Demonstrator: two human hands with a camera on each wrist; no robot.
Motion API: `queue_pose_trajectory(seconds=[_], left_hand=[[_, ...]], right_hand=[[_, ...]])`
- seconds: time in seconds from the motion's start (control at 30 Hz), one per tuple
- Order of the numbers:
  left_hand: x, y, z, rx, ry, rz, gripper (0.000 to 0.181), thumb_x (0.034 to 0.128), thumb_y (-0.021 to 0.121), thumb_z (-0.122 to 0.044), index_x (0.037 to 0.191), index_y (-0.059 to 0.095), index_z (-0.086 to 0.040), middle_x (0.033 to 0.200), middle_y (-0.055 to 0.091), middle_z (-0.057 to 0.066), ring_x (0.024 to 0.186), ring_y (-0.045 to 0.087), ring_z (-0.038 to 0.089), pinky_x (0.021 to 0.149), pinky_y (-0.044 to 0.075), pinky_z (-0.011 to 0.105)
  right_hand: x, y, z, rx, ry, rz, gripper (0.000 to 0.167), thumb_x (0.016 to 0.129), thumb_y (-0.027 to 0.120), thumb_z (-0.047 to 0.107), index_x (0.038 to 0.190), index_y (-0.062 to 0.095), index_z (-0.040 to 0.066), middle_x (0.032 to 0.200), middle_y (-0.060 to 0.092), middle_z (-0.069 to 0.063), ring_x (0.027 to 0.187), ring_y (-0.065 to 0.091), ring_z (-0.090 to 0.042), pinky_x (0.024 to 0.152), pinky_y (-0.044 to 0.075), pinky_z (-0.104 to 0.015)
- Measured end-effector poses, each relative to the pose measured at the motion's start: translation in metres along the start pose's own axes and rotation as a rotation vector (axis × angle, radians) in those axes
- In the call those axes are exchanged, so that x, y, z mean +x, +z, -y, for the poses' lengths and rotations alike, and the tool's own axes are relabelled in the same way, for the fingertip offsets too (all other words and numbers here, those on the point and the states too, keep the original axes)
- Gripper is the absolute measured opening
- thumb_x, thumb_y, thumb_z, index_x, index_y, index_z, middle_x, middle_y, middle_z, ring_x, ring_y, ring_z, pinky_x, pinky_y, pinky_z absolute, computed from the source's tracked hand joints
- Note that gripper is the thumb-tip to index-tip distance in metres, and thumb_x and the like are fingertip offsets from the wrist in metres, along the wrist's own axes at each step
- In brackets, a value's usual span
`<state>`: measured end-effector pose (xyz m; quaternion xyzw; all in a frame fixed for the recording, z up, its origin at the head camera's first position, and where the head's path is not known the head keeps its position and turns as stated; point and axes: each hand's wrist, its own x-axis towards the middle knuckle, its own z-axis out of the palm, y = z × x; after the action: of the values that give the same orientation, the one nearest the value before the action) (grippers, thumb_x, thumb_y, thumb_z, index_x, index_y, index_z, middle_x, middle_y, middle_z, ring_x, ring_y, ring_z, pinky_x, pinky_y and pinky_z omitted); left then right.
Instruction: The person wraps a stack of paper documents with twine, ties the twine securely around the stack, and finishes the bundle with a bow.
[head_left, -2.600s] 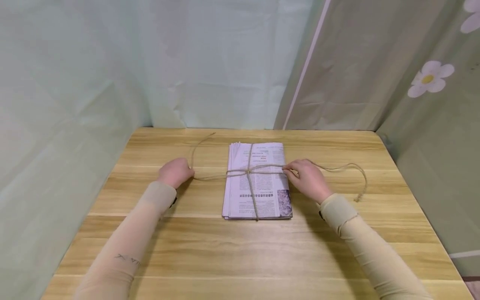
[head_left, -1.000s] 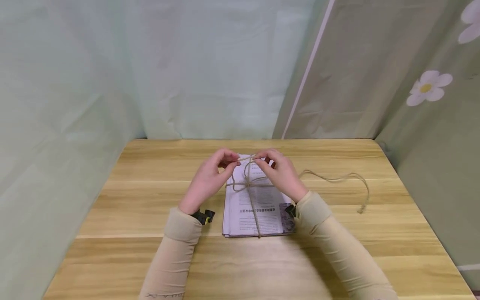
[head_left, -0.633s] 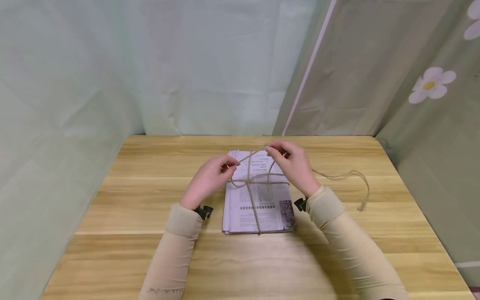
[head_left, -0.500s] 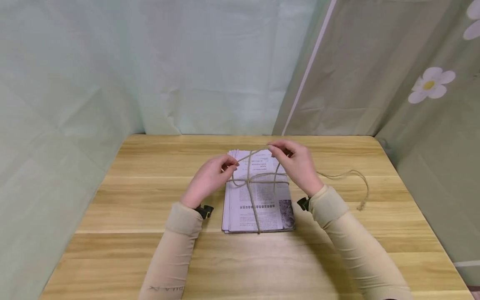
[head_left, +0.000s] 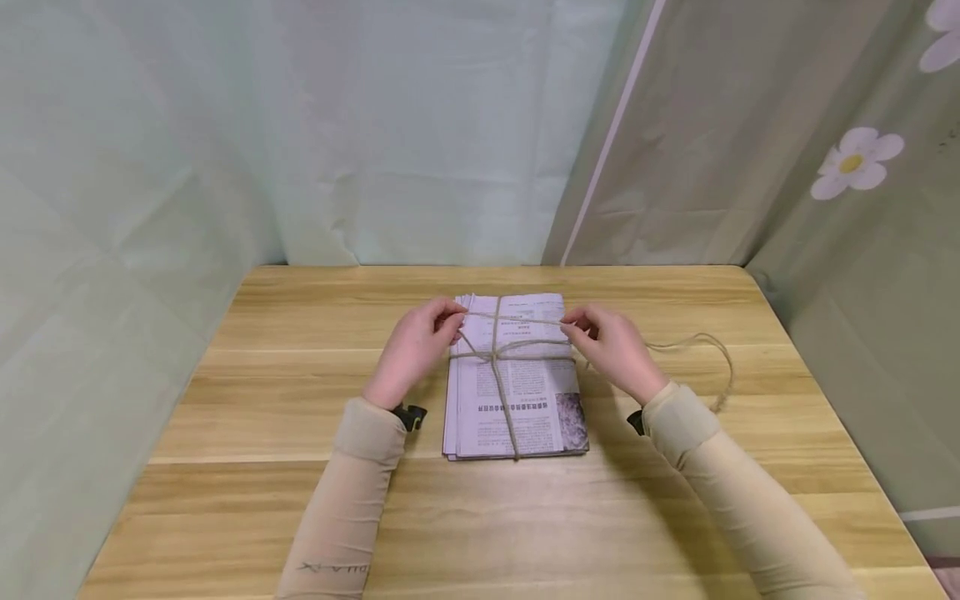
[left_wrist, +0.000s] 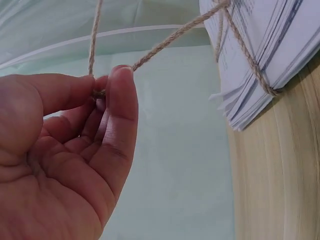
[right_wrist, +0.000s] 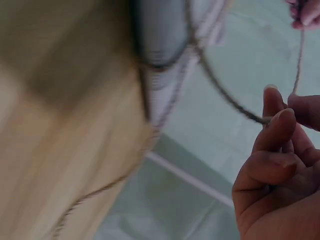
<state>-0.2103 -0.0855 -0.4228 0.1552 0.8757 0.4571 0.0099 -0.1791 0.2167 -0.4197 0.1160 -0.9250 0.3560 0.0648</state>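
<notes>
A stack of folded newspapers lies on the table, with brown twine crossing its top and a knot near the middle. At the stack's upper left, my left hand pinches a strand between thumb and fingers. My right hand pinches twine at the upper right, and one strand runs nearly straight between both hands above the papers. In the left wrist view, twine slants from the stack to the left fingertips. A strand reaches the right fingertips in the right wrist view, which is partly blurred.
A loose tail of twine curves over the wooden table beyond the right hand. Pale green sheeting stands behind the table, and a grey-green sheet with white flowers hangs at the right.
From wide apart, the hands came together over the papers, both on the twine. Since then the right hand has moved right and slightly down, and the strand between them has lengthened and straightened.
</notes>
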Motion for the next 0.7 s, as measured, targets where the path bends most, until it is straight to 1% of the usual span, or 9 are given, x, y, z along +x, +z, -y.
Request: queue_pose_trajectory(seconds=[0.07, 0.17, 0.27, 0.37, 0.47, 0.6, 0.7], left_hand=[[0.000, 0.000, 0.000, -0.007, -0.008, -0.014, 0.023, 0.1064, 0.058, -0.022, 0.117, 0.068, -0.005, 0.102, 0.070, 0.009, 0.087, 0.067, 0.018, 0.080, 0.056, 0.037], [0.000, 0.000, 0.001, -0.029, -0.026, -0.043, 0.022, 0.1070, 0.057, -0.025, 0.116, 0.067, -0.007, 0.099, 0.069, 0.006, 0.085, 0.068, 0.019, 0.078, 0.057, 0.036], [0.000, 0.000, 0.000, -0.055, -0.040, -0.069, 0.022, 0.1075, 0.056, -0.026, 0.116, 0.065, -0.007, 0.097, 0.068, 0.004, 0.084, 0.067, 0.017, 0.077, 0.057, 0.034], [0.000, 0.000, -0.002, -0.074, -0.038, -0.080, 0.022, 0.1076, 0.055, -0.025, 0.116, 0.064, -0.006, 0.095, 0.068, 0.004, 0.084, 0.067, 0.016, 0.076, 0.058, 0.032], [0.000, 0.000, -0.007, -0.097, -0.037, -0.080, 0.022, 0.1076, 0.055, -0.025, 0.117, 0.063, -0.007, 0.095, 0.068, 0.004, 0.084, 0.068, 0.017, 0.076, 0.058, 0.032], [-0.002, -0.001, -0.011, -0.131, -0.040, -0.095, 0.021, 0.1073, 0.056, -0.026, 0.116, 0.061, -0.007, 0.096, 0.068, 0.006, 0.085, 0.068, 0.018, 0.076, 0.058, 0.032], [-0.003, 0.000, -0.012, -0.125, -0.031, -0.098, 0.020, 0.1070, 0.057, -0.024, 0.115, 0.062, -0.007, 0.096, 0.068, 0.007, 0.084, 0.067, 0.017, 0.075, 0.058, 0.033]], right_hand=[[-0.004, 0.002, -0.008, -0.023, 0.031, 0.016, 0.017, 0.102, 0.066, 0.027, 0.109, 0.073, 0.013, 0.085, 0.069, 0.002, 0.071, 0.059, -0.019, 0.061, 0.048, -0.037], [-0.008, 0.004, -0.018, -0.076, 0.051, 0.050, 0.019, 0.102, 0.066, 0.028, 0.108, 0.075, 0.013, 0.091, 0.071, 0.000, 0.078, 0.061, -0.019, 0.068, 0.050, -0.038], [-0.014, 0.006, -0.026, -0.120, 0.045, 0.099, 0.020, 0.101, 0.066, 0.026, 0.111, 0.078, 0.013, 0.099, 0.073, -0.003, 0.083, 0.062, -0.020, 0.072, 0.051, -0.038], [-0.019, 0.010, -0.030, -0.148, 0.019, 0.131, 0.020, 0.100, 0.066, 0.022, 0.114, 0.079, 0.013, 0.109, 0.074, -0.006, 0.086, 0.062, -0.019, 0.075, 0.052, -0.039], [-0.021, 0.016, -0.030, -0.140, 0.023, 0.139, 0.017, 0.099, 0.068, 0.020, 0.112, 0.077, 0.012, 0.104, 0.074, -0.005, 0.085, 0.063, -0.019, 0.077, 0.052, -0.040], [-0.022, 0.022, -0.028, -0.113, 0.054, 0.149, 0.012, 0.098, 0.070, 0.021, 0.106, 0.071, 0.012, 0.091, 0.069, 0.000, 0.082, 0.062, -0.018, 0.076, 0.052, -0.041], [-0.023, 0.024, -0.029, -0.106, 0.057, 0.164, 0.010, 0.096, 0.070, 0.019, 0.104, 0.070, 0.013, 0.090, 0.068, 0.001, 0.082, 0.062, -0.017, 0.076, 0.052, -0.040]])
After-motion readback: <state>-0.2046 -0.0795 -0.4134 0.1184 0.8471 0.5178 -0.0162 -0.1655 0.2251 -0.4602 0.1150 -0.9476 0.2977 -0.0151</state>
